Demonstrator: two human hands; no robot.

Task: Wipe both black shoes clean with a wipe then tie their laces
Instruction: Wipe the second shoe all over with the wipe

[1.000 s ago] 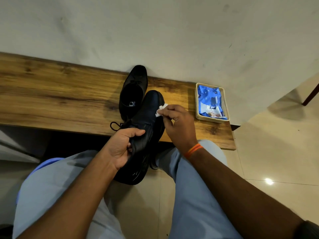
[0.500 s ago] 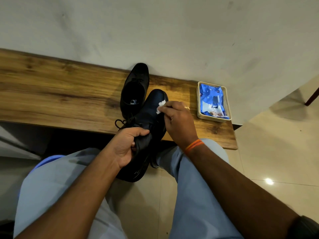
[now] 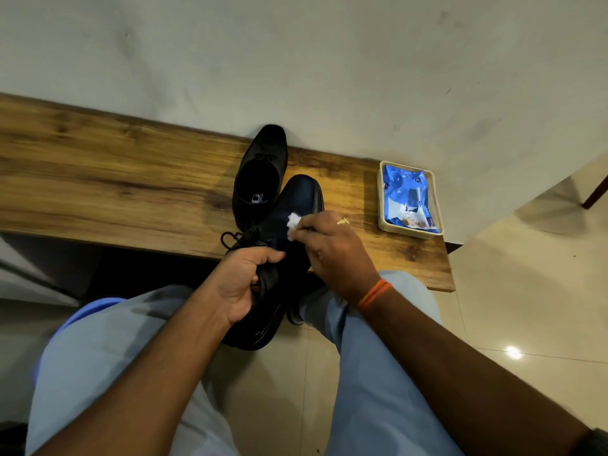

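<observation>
One black shoe (image 3: 296, 205) is held over my lap, its toe reaching over the wooden bench (image 3: 115, 185). My left hand (image 3: 241, 284) grips this shoe at its opening, near the heel. My right hand (image 3: 332, 251) pinches a small white wipe (image 3: 292, 222) and presses it on the shoe's upper, just behind the toe. The shoe's untied lace (image 3: 230, 238) hangs loose on the left side. The second black shoe (image 3: 260, 169) stands on the bench behind it, toe toward the wall, opening facing up.
A cream tray (image 3: 383, 199) holding a blue wipes packet (image 3: 409, 195) sits at the bench's right end. The grey wall rises right behind the bench. Tiled floor lies below and to the right, where a dark furniture leg (image 3: 595, 192) shows.
My right hand has slid the wipe back along the shoe's upper, from near the toe toward the laces. The left hand keeps its grip on the shoe.
</observation>
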